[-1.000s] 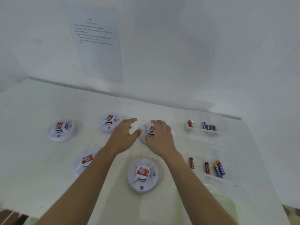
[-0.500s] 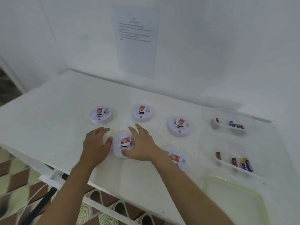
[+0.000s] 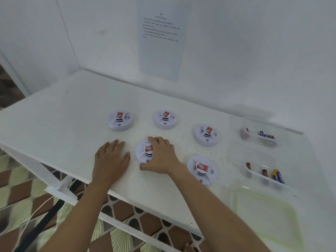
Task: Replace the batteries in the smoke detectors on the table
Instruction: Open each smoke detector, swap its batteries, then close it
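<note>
Work looks barely begun: the right grip point(image 3: 161, 156) curls round one round white plastic smoke detector point(image 3: 142, 153), the left grip point(image 3: 111, 159) lies flat and wide on the white surface point(image 3: 54, 124), and the four other detectors point(image 3: 207, 135) wait.

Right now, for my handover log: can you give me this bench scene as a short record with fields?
detectors on table: five
in hand: near-left smoke detector, gripped by right hand
left hand: flat on white table, beside that detector
untouched: four other detectors
loose batteries: in two clear tubs, far right
</note>
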A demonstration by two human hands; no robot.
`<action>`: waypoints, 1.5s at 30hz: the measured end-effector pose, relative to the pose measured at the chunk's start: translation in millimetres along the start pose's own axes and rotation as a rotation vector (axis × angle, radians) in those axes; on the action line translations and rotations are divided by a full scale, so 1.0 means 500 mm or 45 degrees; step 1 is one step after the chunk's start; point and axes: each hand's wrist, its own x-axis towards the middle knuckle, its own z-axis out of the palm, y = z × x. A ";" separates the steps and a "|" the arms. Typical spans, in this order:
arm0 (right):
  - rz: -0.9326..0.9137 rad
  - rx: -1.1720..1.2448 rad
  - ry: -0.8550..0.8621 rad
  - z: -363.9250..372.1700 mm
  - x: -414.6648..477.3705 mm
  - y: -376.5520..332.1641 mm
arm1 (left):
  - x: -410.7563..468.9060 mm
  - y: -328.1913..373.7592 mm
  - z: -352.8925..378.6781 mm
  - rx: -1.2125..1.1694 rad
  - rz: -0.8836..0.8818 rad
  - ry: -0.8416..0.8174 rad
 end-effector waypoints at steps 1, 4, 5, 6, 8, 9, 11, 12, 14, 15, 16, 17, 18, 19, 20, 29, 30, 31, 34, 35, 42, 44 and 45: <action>0.000 0.006 -0.002 -0.005 -0.001 0.001 | 0.000 -0.001 0.002 -0.004 0.002 0.007; 0.010 0.080 -0.038 -0.025 -0.016 0.007 | 0.001 -0.002 0.005 -0.020 0.018 -0.006; 0.014 0.143 -0.044 -0.035 -0.025 0.010 | 0.003 -0.004 0.006 -0.046 0.012 -0.018; 0.019 0.220 -0.043 -0.047 -0.036 0.013 | 0.003 -0.005 0.003 -0.074 -0.004 -0.029; 0.028 0.372 -0.004 -0.077 -0.064 0.020 | 0.000 0.003 -0.006 -0.085 -0.045 -0.018; 0.037 0.451 0.034 -0.092 -0.079 0.027 | -0.005 0.012 -0.010 -0.061 -0.050 0.016; 0.067 0.640 0.142 -0.120 -0.109 0.043 | -0.021 0.050 -0.019 -0.028 0.011 0.100; 0.081 0.747 0.198 -0.132 -0.123 0.055 | -0.030 0.078 -0.023 -0.063 0.057 0.141; 0.104 0.952 0.283 -0.154 -0.149 0.080 | -0.048 0.142 -0.028 -0.273 0.151 0.203; 0.114 1.056 0.313 -0.166 -0.160 0.092 | -0.057 0.178 -0.034 -0.481 0.150 0.168; 0.123 1.172 0.338 -0.178 -0.169 0.106 | -0.066 0.216 -0.045 -0.730 0.102 0.083; 0.125 1.293 0.354 -0.192 -0.179 0.119 | -0.076 0.252 -0.053 -0.982 0.032 -0.043; 0.115 1.394 0.354 -0.204 -0.188 0.134 | -0.086 0.288 -0.062 -1.223 -0.037 -0.202; 0.089 1.472 0.349 -0.216 -0.198 0.147 | -0.094 0.319 -0.066 -1.423 -0.094 -0.353; 0.065 1.518 0.341 -0.224 -0.206 0.159 | -0.102 0.345 -0.069 -1.572 -0.127 -0.470; -0.136 1.444 0.037 -0.296 -0.280 0.270 | -0.133 0.468 -0.055 -1.669 -0.047 -0.397; -0.144 1.389 0.016 -0.302 -0.282 0.278 | -0.136 0.475 -0.053 -1.593 -0.015 -0.366; -0.145 1.344 0.003 -0.308 -0.285 0.284 | -0.139 0.483 -0.054 -1.513 0.009 -0.335; -0.131 1.235 -0.012 -0.323 -0.290 0.300 | -0.147 0.503 -0.059 -1.274 0.188 -0.246; -0.131 1.199 -0.019 -0.328 -0.292 0.304 | -0.147 0.504 -0.058 -1.194 0.269 -0.219; -0.159 0.945 -0.134 -0.363 -0.312 0.321 | -0.123 0.485 -0.080 -0.806 0.639 -0.209; -0.173 0.896 -0.176 -0.371 -0.315 0.319 | -0.117 0.485 -0.089 -0.710 0.686 -0.198; -0.175 0.883 -0.194 -0.373 -0.316 0.317 | -0.115 0.484 -0.092 -0.663 0.704 -0.178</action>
